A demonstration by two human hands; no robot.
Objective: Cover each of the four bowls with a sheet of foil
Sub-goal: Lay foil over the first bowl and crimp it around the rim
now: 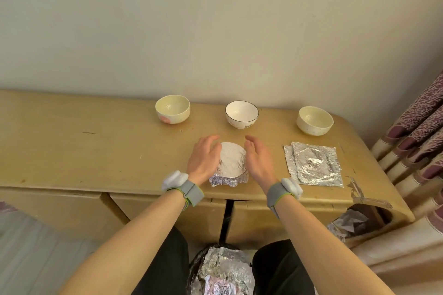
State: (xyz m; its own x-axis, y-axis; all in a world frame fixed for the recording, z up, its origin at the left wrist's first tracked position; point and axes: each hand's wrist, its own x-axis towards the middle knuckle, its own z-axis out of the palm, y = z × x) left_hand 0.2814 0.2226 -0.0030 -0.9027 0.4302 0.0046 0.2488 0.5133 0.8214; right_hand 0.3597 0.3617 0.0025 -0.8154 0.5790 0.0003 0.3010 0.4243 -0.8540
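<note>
A single head-worn camera looks forward and steeply down over the person's forearms onto the bench. It sits close, wide-angled, facing the wall behind.

The foil-covered bowl is wearing thin metal foil, bright and finely crinkled, rumpled at the skirt. Right of it, the foil sheets are lying creased and shiny. Behind it, the white bowl, left cream bowl and right cream bowl are gleaming like glazed ceramic. The table is showing tan, scuffed, dull-sheened wood.
</note>
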